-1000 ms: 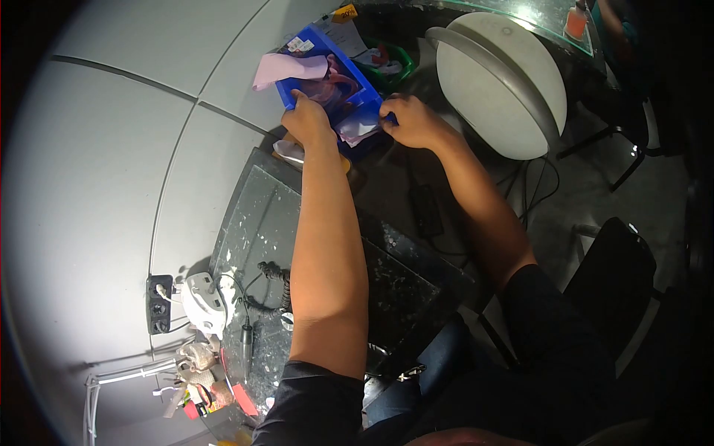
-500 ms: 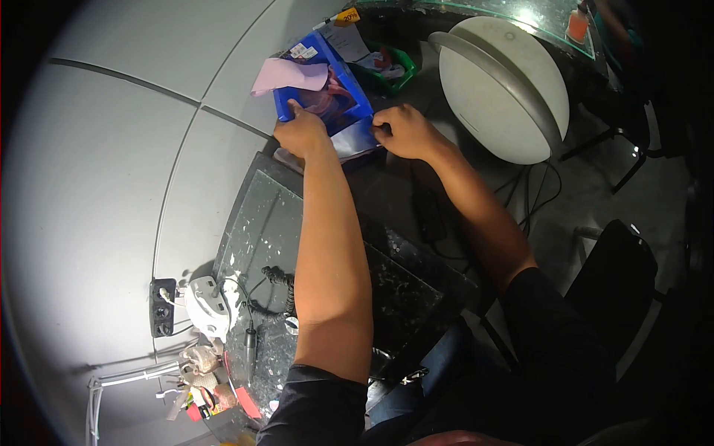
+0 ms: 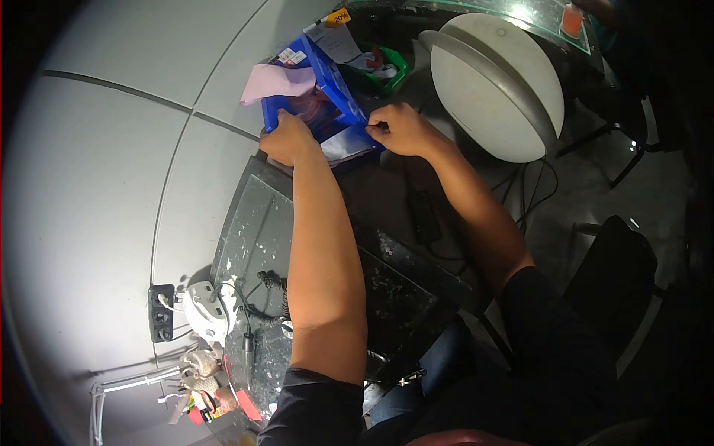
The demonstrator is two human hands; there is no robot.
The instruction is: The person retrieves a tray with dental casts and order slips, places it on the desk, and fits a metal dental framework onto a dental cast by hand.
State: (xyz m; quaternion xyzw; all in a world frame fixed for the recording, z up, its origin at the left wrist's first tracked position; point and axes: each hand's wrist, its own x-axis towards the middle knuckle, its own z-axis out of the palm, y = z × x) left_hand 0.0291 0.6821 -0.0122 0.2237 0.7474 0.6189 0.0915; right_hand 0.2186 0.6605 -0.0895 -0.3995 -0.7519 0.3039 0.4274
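Note:
A blue plastic bin is tilted near the wall, with reddish see-through packets inside and a pink sheet lying over its left side. My left hand is closed on the near left edge of this bin. Below it, a second blue bin partly shows, holding a whitish packet. My right hand is closed in a pinch at the right corner where the blue bins meet; its fingertips hide what exactly they grip.
Behind the bins stands a green bin with small packets. A large pale round-topped stool-like object is at right, cables beneath. A dark speckled table carries a white device and a coiled cord. The wall borders the left.
The upper blue bin has shifted slightly left with my left hand, and more of the lower bin's whitish packet shows. My right hand stays at the corner. The view has shifted slightly.

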